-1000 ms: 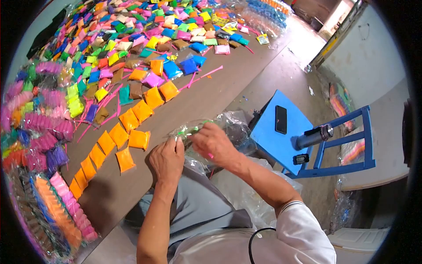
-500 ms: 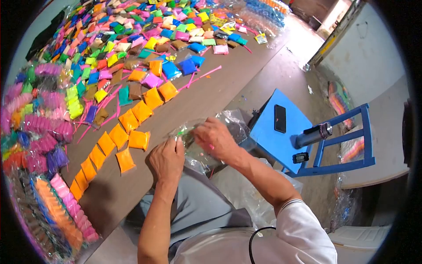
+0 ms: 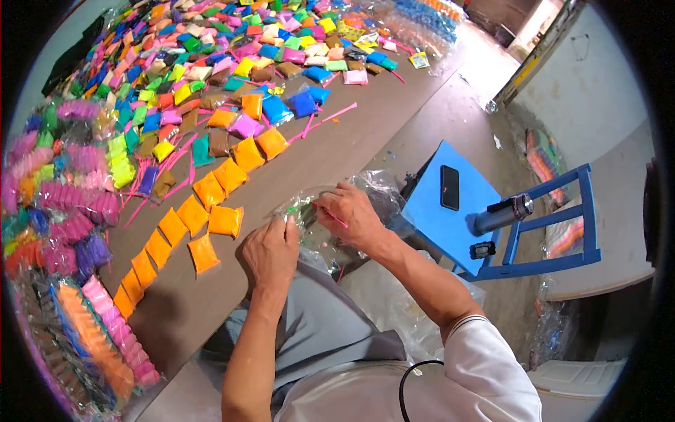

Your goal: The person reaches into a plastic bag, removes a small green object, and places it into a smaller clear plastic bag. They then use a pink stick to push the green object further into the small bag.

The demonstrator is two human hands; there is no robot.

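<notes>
My right hand (image 3: pixel 349 216) is closed around a thin pink plastic stick (image 3: pixel 330 215), which slants across its fingers. Below and around it spreads a crumpled clear plastic bag (image 3: pixel 382 190) at the table's near edge, with small bits of green inside or under it. My left hand (image 3: pixel 271 252) has its fingers curled in and its thumb against the bag's left edge, seemingly pinching the film. Just left of that hand lie two loose orange packets (image 3: pixel 225 221), beside a slanting row of overlapping orange packets (image 3: pixel 191 214).
A big heap of small colourful packets (image 3: pixel 211 70) covers the table's far side. Bundled packets in clear wrap (image 3: pixel 77 204) line the left. At right, a blue chair (image 3: pixel 439 228) bears a phone (image 3: pixel 449 188), a metal flask (image 3: pixel 503 214) and a small black object (image 3: pixel 482 250).
The pink stick in my right hand now shows more fully across the fingers, and that hand has turned slightly. My left hand has shifted a little to the right.
</notes>
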